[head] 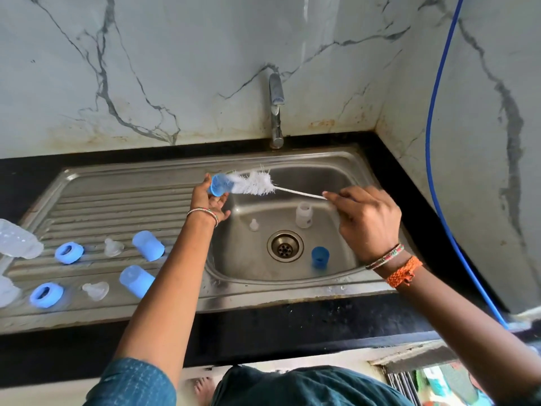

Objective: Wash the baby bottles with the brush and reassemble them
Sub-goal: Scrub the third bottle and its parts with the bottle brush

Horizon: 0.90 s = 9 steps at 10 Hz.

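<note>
Veined marble wall (181, 68) rises behind a black countertop (263, 332).

A white bristle brush (254, 184) on a thin wire handle pokes into a blue ring (219, 185) held above the sink. A clear bottle (303, 214) stands upright in the basin.

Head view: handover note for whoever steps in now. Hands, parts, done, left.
Left hand: holds a blue ring over the sink basin.
Right hand: grips the brush by its wire handle, bristles at the ring.
In the basin: small clear bottle, a nipple, a blue cap.
On the drainboard: two blue rings, two nipples, two blue caps in two rows; clear bottles at the left edge.
Tap: no water seen running.
Done: everything disassembled. Whether the drainboard parts are washed cannot be told.
Left: finish the ring, wash the basin parts, reassemble.
</note>
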Motion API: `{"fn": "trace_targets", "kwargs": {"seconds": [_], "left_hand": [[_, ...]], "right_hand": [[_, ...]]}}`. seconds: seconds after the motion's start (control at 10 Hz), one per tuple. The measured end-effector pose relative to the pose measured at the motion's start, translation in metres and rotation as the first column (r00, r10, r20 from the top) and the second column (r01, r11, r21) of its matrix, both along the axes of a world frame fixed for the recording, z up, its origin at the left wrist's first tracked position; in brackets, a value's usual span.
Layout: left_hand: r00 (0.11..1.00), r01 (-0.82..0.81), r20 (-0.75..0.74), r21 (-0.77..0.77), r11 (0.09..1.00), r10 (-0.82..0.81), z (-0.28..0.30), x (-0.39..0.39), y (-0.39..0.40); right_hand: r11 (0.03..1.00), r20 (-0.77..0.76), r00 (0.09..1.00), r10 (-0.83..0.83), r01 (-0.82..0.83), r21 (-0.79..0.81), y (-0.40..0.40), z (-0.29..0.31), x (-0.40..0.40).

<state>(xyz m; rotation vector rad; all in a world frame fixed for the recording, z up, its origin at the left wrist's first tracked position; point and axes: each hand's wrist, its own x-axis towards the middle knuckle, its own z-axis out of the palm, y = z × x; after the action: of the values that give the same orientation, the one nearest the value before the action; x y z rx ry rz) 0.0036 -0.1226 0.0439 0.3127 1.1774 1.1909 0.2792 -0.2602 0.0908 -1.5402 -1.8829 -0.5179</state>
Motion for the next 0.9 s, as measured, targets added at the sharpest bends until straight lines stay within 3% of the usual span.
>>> {"fn": "trace_targets", "kwargs": {"seconds": [0.1,0.2,0.3,0.4,0.5,0.6,0.7,0.8,0.9], "left_hand": [[0.994,0.073,0.071,0.098,0.992,-0.081,-0.001,0.002,-0.006],[0.988,0.084,0.115,0.131,0.988,-0.099,0.000,-0.001,-0.007],[0.996,0.072,0.039,0.111,0.991,-0.077,0.001,0.001,-0.005],[0.998,0.058,0.005,0.068,0.996,-0.058,-0.002,0.007,-0.002],[0.994,0.098,0.040,0.104,0.990,-0.103,-0.005,0.005,-0.002],[0.988,0.116,0.088,0.149,0.982,-0.130,-0.004,-0.002,-0.001],[0.992,0.077,0.087,0.141,0.987,-0.090,-0.002,-0.007,0.001],[0.996,0.065,0.050,0.063,0.996,-0.069,0.003,-0.007,0.000],[0.997,-0.002,0.083,0.029,1.000,0.000,0.003,-0.007,-0.003]], "right_hand": [[0.548,-0.520,0.807,-0.279,-0.311,-0.777,-0.001,0.016,0.001],[0.251,-0.628,0.644,-0.437,-0.583,-0.773,0.000,0.011,0.008],[0.786,-0.031,0.994,-0.106,0.065,-0.615,-0.006,0.003,0.006],[0.988,0.080,0.990,-0.112,0.120,-0.100,-0.004,-0.002,0.003],[0.731,-0.376,0.908,-0.182,-0.131,-0.670,0.003,0.013,0.003],[0.094,-0.573,0.633,-0.520,-0.625,-0.775,0.002,0.015,0.004],[0.414,-0.385,0.902,-0.198,-0.279,-0.867,-0.001,0.007,-0.004],[0.857,0.130,0.987,-0.096,0.148,-0.494,-0.005,0.002,-0.014],[0.956,0.156,0.986,-0.060,0.102,-0.276,-0.004,-0.003,-0.018]]}}
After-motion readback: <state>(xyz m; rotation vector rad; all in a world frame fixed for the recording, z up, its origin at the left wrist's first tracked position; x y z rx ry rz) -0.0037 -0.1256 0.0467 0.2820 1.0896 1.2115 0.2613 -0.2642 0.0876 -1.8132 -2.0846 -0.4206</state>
